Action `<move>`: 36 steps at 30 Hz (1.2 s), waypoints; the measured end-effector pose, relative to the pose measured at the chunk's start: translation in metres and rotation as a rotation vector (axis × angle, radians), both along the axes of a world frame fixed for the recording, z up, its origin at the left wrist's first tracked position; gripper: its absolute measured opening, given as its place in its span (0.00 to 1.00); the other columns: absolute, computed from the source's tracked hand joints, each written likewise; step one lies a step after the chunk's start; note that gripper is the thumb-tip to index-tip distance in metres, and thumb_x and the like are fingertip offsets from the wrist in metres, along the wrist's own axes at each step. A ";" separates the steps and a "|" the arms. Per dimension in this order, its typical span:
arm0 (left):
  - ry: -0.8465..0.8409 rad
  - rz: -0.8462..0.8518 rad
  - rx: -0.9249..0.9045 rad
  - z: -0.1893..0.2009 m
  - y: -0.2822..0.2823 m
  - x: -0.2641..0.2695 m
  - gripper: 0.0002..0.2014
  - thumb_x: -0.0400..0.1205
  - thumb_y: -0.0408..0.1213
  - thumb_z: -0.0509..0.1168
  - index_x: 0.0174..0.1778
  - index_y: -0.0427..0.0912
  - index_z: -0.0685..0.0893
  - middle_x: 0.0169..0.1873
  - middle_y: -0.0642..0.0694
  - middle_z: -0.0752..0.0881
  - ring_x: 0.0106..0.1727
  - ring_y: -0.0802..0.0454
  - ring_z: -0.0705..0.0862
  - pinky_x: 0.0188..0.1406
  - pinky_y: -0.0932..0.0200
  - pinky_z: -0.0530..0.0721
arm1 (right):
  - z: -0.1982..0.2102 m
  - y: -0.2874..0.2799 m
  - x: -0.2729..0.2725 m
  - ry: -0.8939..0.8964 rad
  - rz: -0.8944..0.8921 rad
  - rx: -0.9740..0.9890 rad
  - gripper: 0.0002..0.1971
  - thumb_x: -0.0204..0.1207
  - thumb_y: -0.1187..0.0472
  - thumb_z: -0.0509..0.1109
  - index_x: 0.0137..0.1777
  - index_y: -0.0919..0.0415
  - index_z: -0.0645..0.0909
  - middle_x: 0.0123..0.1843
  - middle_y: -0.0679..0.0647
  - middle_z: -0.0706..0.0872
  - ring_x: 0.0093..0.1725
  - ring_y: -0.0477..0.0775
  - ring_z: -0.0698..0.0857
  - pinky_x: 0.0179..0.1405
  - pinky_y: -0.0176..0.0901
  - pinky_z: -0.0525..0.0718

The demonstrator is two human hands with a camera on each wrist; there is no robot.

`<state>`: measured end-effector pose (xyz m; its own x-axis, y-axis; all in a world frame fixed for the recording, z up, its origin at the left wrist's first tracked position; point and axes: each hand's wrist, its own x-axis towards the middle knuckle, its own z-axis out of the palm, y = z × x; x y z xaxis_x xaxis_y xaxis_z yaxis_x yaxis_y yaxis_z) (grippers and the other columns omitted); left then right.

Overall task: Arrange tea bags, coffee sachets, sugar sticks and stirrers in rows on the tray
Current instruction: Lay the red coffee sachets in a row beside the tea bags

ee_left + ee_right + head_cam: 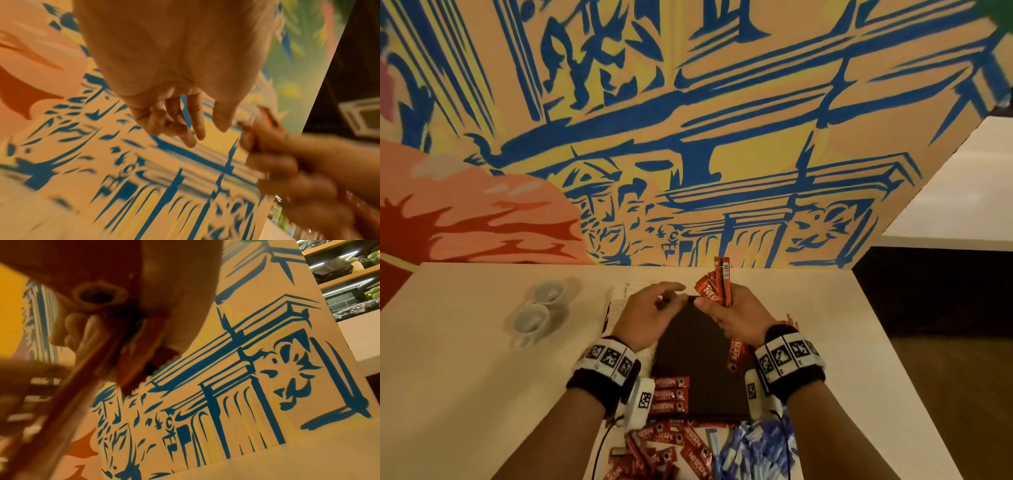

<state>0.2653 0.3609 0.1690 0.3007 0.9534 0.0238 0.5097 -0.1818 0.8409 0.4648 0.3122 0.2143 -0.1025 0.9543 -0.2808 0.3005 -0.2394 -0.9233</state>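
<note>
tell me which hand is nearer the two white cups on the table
Left. The left hand hovers over the dark rectangular tray, just right of the two white ceramic cups; the right hand, holding red coffee sachets, is farther right.

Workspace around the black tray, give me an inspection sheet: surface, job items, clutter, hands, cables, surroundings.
Surface: pale table, against a painted wall.
Job's things: black tray with three red coffee sachets in a row at its near left; a loose sachet pile and blue packets lie at the near edge.
Clutter: two white cups to the left.
Grippers: right hand grips a bunch of red sachets; left hand holds nothing, fingers loosely curved over the tray's far end.
Cables: thin dark cord trailing from the left wristband.
Surroundings: blue and orange mural; shelves at right.
</note>
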 end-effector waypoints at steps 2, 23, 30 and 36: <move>-0.123 -0.053 0.028 0.039 -0.002 -0.005 0.11 0.84 0.54 0.68 0.62 0.63 0.87 0.53 0.60 0.88 0.50 0.61 0.85 0.49 0.70 0.78 | 0.007 -0.002 -0.008 -0.028 0.061 0.024 0.10 0.81 0.49 0.74 0.49 0.53 0.80 0.31 0.48 0.79 0.22 0.40 0.75 0.23 0.35 0.75; -0.422 -0.190 -0.151 0.089 -0.053 -0.058 0.11 0.82 0.23 0.69 0.59 0.36 0.85 0.38 0.34 0.90 0.39 0.43 0.88 0.43 0.55 0.87 | 0.025 -0.037 -0.005 0.382 -0.008 -0.070 0.25 0.74 0.39 0.72 0.56 0.61 0.76 0.33 0.48 0.77 0.25 0.45 0.70 0.22 0.37 0.67; -0.333 -0.207 -0.164 0.089 -0.056 -0.056 0.09 0.80 0.28 0.72 0.56 0.38 0.87 0.41 0.37 0.92 0.41 0.46 0.89 0.42 0.58 0.86 | 0.029 -0.040 -0.004 0.496 -0.068 -0.182 0.13 0.89 0.55 0.57 0.54 0.62 0.79 0.34 0.53 0.79 0.24 0.47 0.69 0.20 0.38 0.63; -0.331 -0.236 -0.262 0.086 -0.065 -0.047 0.12 0.81 0.28 0.71 0.60 0.36 0.87 0.40 0.36 0.92 0.41 0.50 0.89 0.44 0.60 0.86 | 0.024 -0.048 0.003 0.287 0.031 -0.071 0.14 0.84 0.51 0.70 0.55 0.63 0.79 0.34 0.54 0.83 0.26 0.47 0.79 0.20 0.37 0.72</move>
<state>0.2181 0.2963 0.2549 0.5265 0.8467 -0.0765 0.1768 -0.0210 0.9840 0.4675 0.2646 0.2385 -0.2165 0.9283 -0.3022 0.0378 -0.3013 -0.9528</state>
